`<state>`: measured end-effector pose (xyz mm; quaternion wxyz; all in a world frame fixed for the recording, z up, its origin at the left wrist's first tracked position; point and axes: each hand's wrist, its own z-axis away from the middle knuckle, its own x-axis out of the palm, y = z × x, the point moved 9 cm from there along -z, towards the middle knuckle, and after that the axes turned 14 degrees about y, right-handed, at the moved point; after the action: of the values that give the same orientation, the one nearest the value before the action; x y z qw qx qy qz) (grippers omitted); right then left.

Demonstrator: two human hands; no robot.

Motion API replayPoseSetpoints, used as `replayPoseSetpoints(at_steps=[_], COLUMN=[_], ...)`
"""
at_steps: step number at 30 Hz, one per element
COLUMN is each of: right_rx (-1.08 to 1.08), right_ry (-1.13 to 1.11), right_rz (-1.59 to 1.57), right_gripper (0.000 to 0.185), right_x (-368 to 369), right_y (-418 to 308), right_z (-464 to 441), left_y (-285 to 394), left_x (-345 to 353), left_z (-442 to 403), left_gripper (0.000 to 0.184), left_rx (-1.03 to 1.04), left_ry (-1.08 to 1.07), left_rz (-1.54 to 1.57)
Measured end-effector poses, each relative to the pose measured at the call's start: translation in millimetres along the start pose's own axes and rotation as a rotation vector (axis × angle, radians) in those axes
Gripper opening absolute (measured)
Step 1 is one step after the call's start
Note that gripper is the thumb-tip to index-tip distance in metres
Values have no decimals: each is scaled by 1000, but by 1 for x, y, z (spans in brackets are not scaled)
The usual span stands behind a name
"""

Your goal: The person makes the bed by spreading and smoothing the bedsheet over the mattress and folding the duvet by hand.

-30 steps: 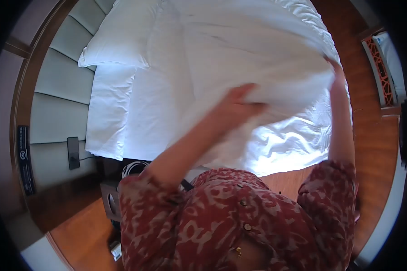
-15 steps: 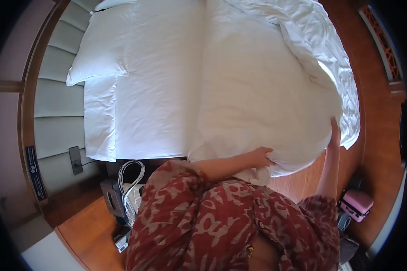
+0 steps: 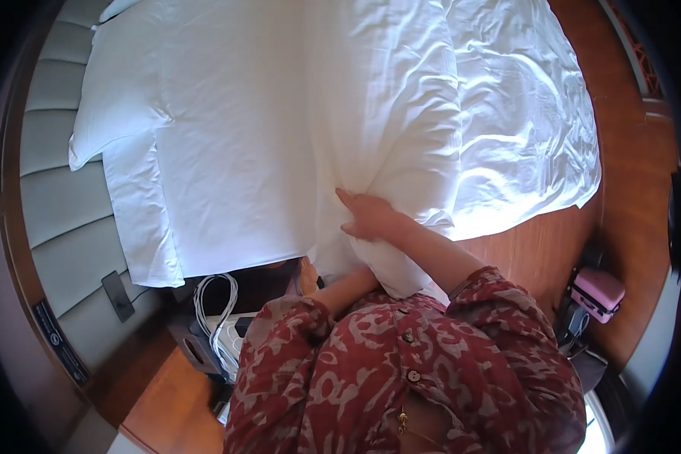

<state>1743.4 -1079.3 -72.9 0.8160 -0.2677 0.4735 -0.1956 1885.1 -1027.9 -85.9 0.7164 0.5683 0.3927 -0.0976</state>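
A white duvet [image 3: 401,136] lies folded over the right-hand part of the bed, with creases running out from my right hand [image 3: 367,217]. That hand grips the duvet near the bed's near edge, its fingers bent into the cloth. Below it, my left forearm [image 3: 349,292] reaches under a hanging corner of the duvet, which hides my left hand and its fingers. The flat white sheet [image 3: 231,166] stretches to the left of the duvet.
White pillows [image 3: 121,83] lie by the padded headboard [image 3: 60,197]. Coiled white cables [image 3: 216,314] hang at a bedside unit at lower left. A pink case [image 3: 598,293] stands at the right on the wooden floor [image 3: 537,257].
Both hands have moved left along the near edge, the right one much further. The duvet's right part has been drawn back, showing more crumpled white bedding. The view has shifted right.
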Motion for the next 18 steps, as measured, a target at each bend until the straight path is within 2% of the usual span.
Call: replayPoseSetpoints(at_steps=[1, 3, 4, 5, 6, 7, 8, 10, 11, 12, 14, 15, 16, 17, 18], right_rx=[1, -69, -108, -39, 27, 91, 245, 410, 513, 617, 716, 596, 477, 550, 541], right_ry=[29, 207, 303, 338, 372, 402, 523, 869, 990, 1008, 955, 801, 645, 577, 576], right_rz=[-15, -241, -347, -523, -700, -879, -1043, -1075, -1013, -962, -996, -878, -756, -745, -801], right_gripper=[74, 66, 62, 56, 51, 45, 33, 30, 30, 30, 35, 39, 43, 57, 61], right_x=[4, -28, -48, -58, -67, -75, -87, -101, -96, -80, -21, 9, 10, 22, 26], right_y=[5, -6, -6, 8, 24, 41, 68, 127, 159, 190, 250, 266, 241, 226, 214], right_z=[4, 20, 29, 36, 46, 57, 72, 107, 123, 137, 154, 147, 137, 145, 140], left_y=[-11, -37, -46, -80, -97, -107, -115, -109, -103, -96, -82, -81, -81, -81, -78], left_x=[8, 10, -11, 7, 3, -12, -23, -48, -59, -65, -69, -69, -68, -69, -77], left_z=[15, 51, 61, 73, 97, 102, 107, 91, 82, 74, 55, 48, 41, 37, 37], left_gripper=[28, 28, 27, 31, 35, 35, 36, 39, 40, 43, 48, 51, 54, 57, 55], left_rx=[-10, -67, -117, -495, -953, -1060, -1166, -1152, -1141, -1154, -1169, -1122, -1073, -1023, -1008], left_ry=[145, 415, 490, 168, -84, 17, 125, 156, 170, 233, 366, 427, 491, 556, 601], left_rz=[9, 83, 128, 504, 722, 890, 1058, 1281, 1392, 1507, 1738, 1839, 1940, 2039, 2064])
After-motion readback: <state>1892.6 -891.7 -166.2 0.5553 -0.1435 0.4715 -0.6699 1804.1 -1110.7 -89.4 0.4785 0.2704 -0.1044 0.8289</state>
